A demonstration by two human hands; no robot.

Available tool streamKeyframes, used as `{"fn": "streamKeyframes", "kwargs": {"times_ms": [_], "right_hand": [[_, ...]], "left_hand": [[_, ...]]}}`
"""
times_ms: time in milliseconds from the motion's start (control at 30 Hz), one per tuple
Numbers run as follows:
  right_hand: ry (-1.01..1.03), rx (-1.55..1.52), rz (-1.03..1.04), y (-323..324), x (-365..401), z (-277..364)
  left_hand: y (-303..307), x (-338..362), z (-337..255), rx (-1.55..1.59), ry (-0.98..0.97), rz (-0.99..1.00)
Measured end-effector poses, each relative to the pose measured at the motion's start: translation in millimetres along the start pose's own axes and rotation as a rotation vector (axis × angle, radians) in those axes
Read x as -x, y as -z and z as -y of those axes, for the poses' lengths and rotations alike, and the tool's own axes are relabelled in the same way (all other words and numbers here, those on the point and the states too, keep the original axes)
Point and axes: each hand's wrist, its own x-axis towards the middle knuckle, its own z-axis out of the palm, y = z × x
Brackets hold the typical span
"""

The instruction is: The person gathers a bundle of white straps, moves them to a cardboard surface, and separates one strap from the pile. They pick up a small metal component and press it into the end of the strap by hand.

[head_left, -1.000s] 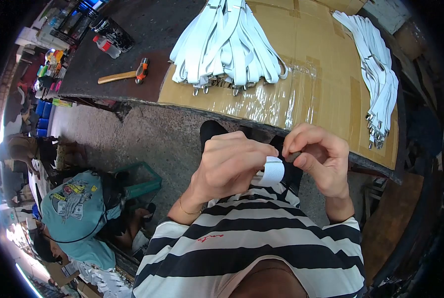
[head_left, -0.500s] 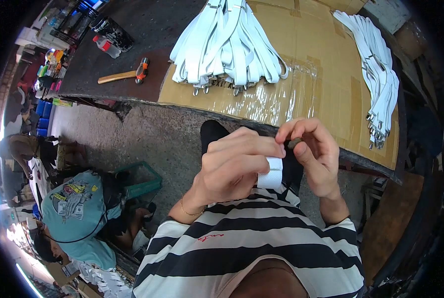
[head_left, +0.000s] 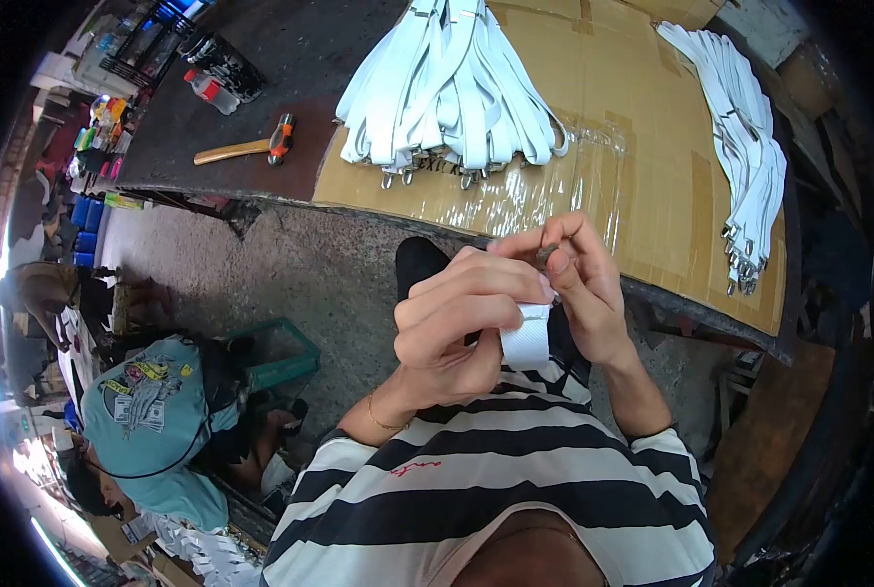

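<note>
My left hand (head_left: pixel 461 318) is closed around a folded white strap (head_left: pixel 526 339), which curves down below its fingers. Close against it is my right hand (head_left: pixel 589 293), pinching a small dark, rounded piece (head_left: pixel 546 256) between thumb and fingers. What kind of piece this is I cannot make out. The fingers of both hands meet near the top of the strap, and part of the strap is hidden behind the left fingers.
On the cardboard-covered table (head_left: pixel 642 186) lie a big bundle of white straps with metal clips (head_left: pixel 447 88) and a second bundle (head_left: pixel 745 147). A hammer (head_left: pixel 246 151), bottle (head_left: pixel 212 91) and dark tumbler (head_left: pixel 224 64) are at left. A person in a teal shirt (head_left: pixel 153 421) sits nearby.
My right hand has moved left and a little up with the dark piece, closing in on my left hand. The left hand and strap have shifted only slightly.
</note>
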Motion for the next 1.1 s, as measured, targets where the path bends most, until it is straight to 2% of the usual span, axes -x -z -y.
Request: {"fn": "streamKeyframes", "kwargs": {"times_ms": [67,133,267,333,467,567,633,733,800,833,867,900,933,967,1033,1100], "right_hand": [[0.025,-0.030,-0.035,0,-2,0],[0.020,0.051,0.077,7,-1,-2],[0.005,0.140,0.055,8,2,-5],[0.007,0.004,0.014,0,2,-4],[0.027,-0.008,-0.014,-6,4,-7],[-0.017,0.057,-0.028,-4,9,-4],[-0.118,0.166,0.034,-2,11,2],[-0.105,0.122,0.015,-9,11,3],[-0.049,0.129,0.000,6,10,-5],[0.008,0.138,-0.014,11,7,-6],[0.078,0.096,-0.106,14,6,0],[0.142,0.168,-0.117,31,5,6],[0.155,0.205,-0.211,45,5,9],[0.158,0.291,-0.267,66,5,8],[0.083,0.268,-0.459,117,11,-10],[0.043,0.437,-0.650,162,19,-33]], "left_hand": [[-1,3,1,0.035,0.021,-0.014],[-1,5,3,0.109,0.033,0.027],[-4,2,2,0.116,0.056,0.024],[-1,2,5,0.064,-0.044,0.098],[0,7,2,0.077,-0.040,0.078],[0,9,1,0.039,-0.046,0.050],[-1,9,2,0.039,-0.042,0.025],[-1,9,-4,0.061,0.015,0.008],[5,5,-14,0.279,0.057,-0.087],[18,1,-17,0.405,-0.024,-0.092],[32,-6,-19,0.560,-0.169,-0.051],[46,-8,-31,0.538,-0.205,-0.092],[57,-10,-58,0.491,-0.099,-0.150],[84,-10,-81,0.507,0.009,-0.086],[96,-8,-89,0.430,-0.111,-0.121],[101,-3,-91,0.341,-0.168,-0.132]]}}
